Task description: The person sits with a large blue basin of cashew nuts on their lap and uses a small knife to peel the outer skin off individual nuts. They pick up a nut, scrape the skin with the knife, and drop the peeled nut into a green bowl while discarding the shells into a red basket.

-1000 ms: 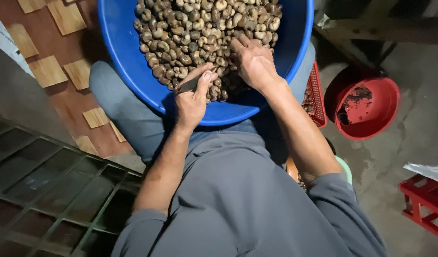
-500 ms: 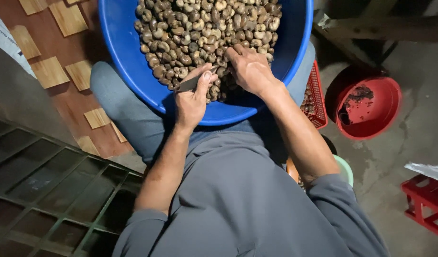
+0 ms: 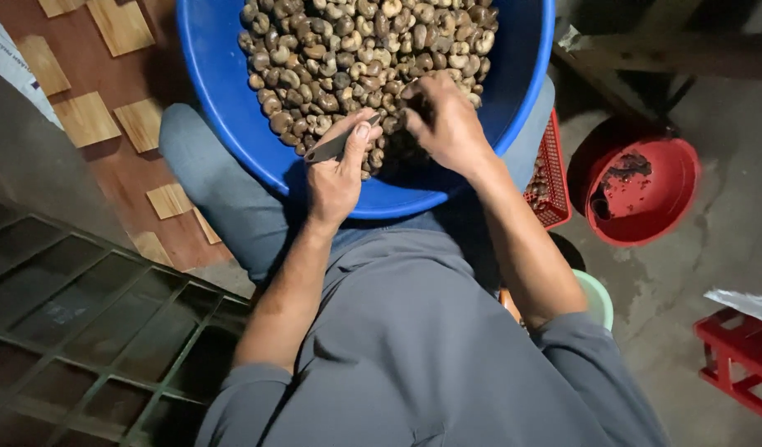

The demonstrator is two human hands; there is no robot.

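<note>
While the left hand [image 3: 335, 178] pinches a small grey blade [image 3: 331, 149] between thumb and forefinger, the right hand [image 3: 447, 124] closes loosely over a few brown nuts [image 3: 348, 58] at the near edge of the heap. The nuts fill the blue basin [image 3: 224, 108] directly ahead of both hands, resting on the lap. They look hard-shelled, light and curved, probably a bit slick, so each is best pinched across its flat sides. A red bowl [image 3: 654, 194] sits off to the right.

Nut-shelling workshop, blue tub [image 3: 232, 91] of nuts [image 3: 356, 50], red basin [image 3: 646, 194], stained concrete floor [image 3: 712, 257]
</note>
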